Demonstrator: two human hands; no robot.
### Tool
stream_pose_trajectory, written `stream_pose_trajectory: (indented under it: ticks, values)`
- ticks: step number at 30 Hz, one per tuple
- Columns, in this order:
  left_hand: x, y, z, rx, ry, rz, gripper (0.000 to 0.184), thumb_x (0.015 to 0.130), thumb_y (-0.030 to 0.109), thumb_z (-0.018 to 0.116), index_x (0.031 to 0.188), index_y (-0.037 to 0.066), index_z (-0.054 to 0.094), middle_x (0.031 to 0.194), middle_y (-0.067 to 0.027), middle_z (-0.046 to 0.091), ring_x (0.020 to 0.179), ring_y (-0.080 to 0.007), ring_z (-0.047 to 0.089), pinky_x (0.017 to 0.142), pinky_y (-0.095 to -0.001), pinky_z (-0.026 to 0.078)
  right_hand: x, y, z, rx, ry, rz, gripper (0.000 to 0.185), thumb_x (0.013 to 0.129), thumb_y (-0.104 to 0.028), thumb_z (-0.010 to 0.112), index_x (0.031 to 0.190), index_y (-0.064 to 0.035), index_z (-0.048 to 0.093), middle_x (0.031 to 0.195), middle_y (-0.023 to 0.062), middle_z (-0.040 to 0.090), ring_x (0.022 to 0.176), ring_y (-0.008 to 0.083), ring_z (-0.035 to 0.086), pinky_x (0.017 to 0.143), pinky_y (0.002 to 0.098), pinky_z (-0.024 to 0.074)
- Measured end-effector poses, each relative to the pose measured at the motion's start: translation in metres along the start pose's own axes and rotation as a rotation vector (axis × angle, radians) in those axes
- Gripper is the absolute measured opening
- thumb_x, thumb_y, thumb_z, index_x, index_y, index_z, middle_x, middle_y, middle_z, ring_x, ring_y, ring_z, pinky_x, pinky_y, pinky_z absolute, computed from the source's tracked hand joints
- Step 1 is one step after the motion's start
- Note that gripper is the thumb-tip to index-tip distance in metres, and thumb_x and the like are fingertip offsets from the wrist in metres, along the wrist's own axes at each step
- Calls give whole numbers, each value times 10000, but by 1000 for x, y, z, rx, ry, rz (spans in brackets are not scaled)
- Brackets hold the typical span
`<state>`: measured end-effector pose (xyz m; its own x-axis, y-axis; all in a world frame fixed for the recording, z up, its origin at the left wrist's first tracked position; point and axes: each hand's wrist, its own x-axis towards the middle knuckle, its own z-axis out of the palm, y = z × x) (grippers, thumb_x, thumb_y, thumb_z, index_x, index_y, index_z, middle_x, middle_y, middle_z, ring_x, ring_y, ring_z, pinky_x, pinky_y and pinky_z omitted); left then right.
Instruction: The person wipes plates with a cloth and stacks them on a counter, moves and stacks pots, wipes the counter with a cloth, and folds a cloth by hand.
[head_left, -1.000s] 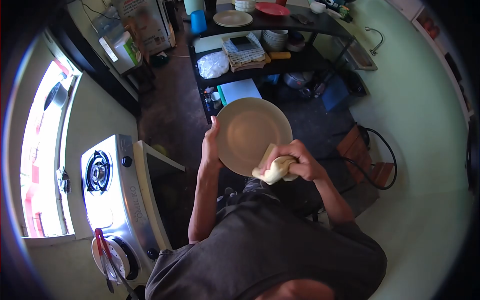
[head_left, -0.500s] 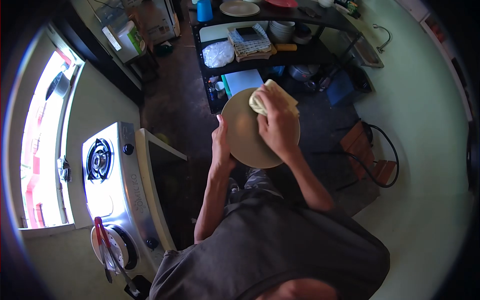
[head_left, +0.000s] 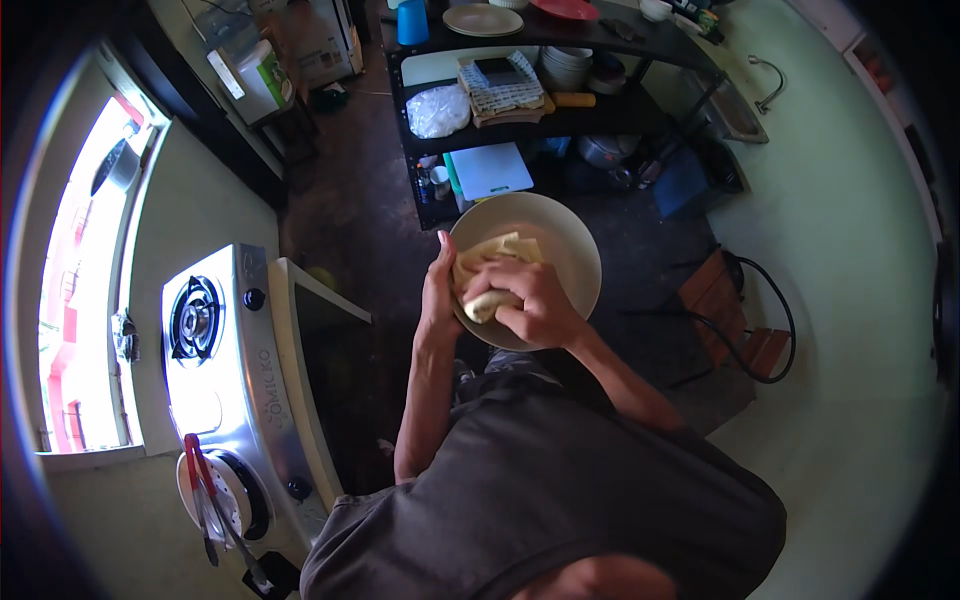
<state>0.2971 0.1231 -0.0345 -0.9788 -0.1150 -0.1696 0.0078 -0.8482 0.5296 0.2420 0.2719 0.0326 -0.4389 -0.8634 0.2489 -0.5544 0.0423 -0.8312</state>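
A round beige plate [head_left: 565, 235] is held up in front of my body, its face tilted toward me. My left hand [head_left: 438, 285] grips its left rim, with the thumb up along the edge and the other fingers hidden behind. In my right hand [head_left: 530, 300] is a bunched pale yellow cloth [head_left: 495, 255], pressed against the lower left of the plate's face. The fingers curl over the cloth.
At my left stands a steel gas stove [head_left: 225, 350] with red-handled tongs [head_left: 200, 480] on its near burner. Ahead, a black shelf [head_left: 640, 115] carries plates, bowls and a white cutting board [head_left: 490, 170]. A sink [head_left: 735, 110] and a wooden stool [head_left: 715, 295] are on the right.
My right hand has swept the cloth from the plate's upper right to its lower left. The plate has tilted and dropped slightly, while my left hand keeps its hold.
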Motion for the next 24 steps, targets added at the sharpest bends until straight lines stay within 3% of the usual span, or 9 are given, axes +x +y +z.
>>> stream_pose_trajectory:
  ticks: [5, 7, 9, 12, 17, 18, 21, 22, 24]
  values:
    - [11, -1, -11, -11, 50, 11, 646, 1015, 558, 375, 1301, 1, 531, 1174, -139, 637, 1000, -238, 660, 862, -370, 554, -10, -4, -15, 175, -263, 106, 250, 661, -22, 546, 852, -10, 706, 889, 108, 734, 950, 229, 688, 903, 351, 496]
    - [12, 4, -7, -18, 52, 8, 640, 1015, 555, 379, 1317, 10, 526, 1183, -135, 633, 1009, -239, 658, 870, -382, 550, -17, -4, -29, 479, -444, 75, 269, 600, -39, 503, 791, 17, 685, 859, 140, 727, 926, 253, 691, 887, 342, 501]
    - [17, 10, -10, 86, 40, 46, 651, 1015, 561, 374, 1322, 9, 531, 1166, -127, 642, 1015, -222, 659, 872, -385, 546, -28, 1, -37, 591, -487, -6, 293, 576, -8, 489, 812, 35, 659, 817, 123, 718, 814, 211, 695, 821, 298, 519]
    - [20, 10, -14, 219, 82, 83, 671, 1011, 576, 367, 1306, 2, 549, 1145, -123, 653, 1009, -210, 663, 849, -366, 553, -39, -2, -67, 859, -307, 195, 384, 559, -151, 511, 874, 60, 579, 794, 189, 695, 777, 271, 707, 781, 350, 560]
    - [7, 15, -19, 253, 85, 127, 680, 1011, 579, 361, 1307, -6, 541, 1149, -135, 651, 1016, -224, 665, 845, -372, 559, -53, 27, -116, 721, 246, 15, 386, 669, -248, 491, 896, 60, 545, 789, 177, 649, 696, 282, 689, 672, 349, 570]
    - [2, 16, -19, 283, 90, 138, 682, 1011, 579, 360, 1310, -9, 536, 1150, -137, 650, 1020, -227, 664, 848, -374, 560, -58, 41, -115, 737, 396, 6, 354, 731, -273, 480, 891, 34, 557, 789, 138, 635, 677, 230, 663, 625, 336, 547]
    - [-11, 16, -19, 233, 51, 160, 687, 1011, 576, 361, 1329, -14, 513, 1173, -145, 640, 1029, -234, 664, 853, -380, 563, -79, 93, -114, 366, 430, 188, 307, 842, -289, 476, 875, -5, 588, 779, 91, 625, 646, 162, 619, 590, 309, 509]
    - [-13, 16, -21, 222, 33, 148, 687, 1012, 574, 360, 1335, -14, 506, 1181, -146, 636, 1038, -234, 660, 862, -383, 560, -87, 111, -98, 481, 470, 340, 385, 960, -376, 478, 866, -33, 624, 750, 36, 606, 610, 105, 577, 567, 266, 470]
    - [-15, 15, -26, 203, -1, 122, 687, 1013, 571, 359, 1347, -15, 492, 1198, -150, 629, 1055, -235, 653, 879, -388, 555, -87, 85, -83, 531, 149, 532, 534, 1005, -517, 453, 967, -29, 666, 708, -17, 600, 581, 76, 557, 540, 240, 454]
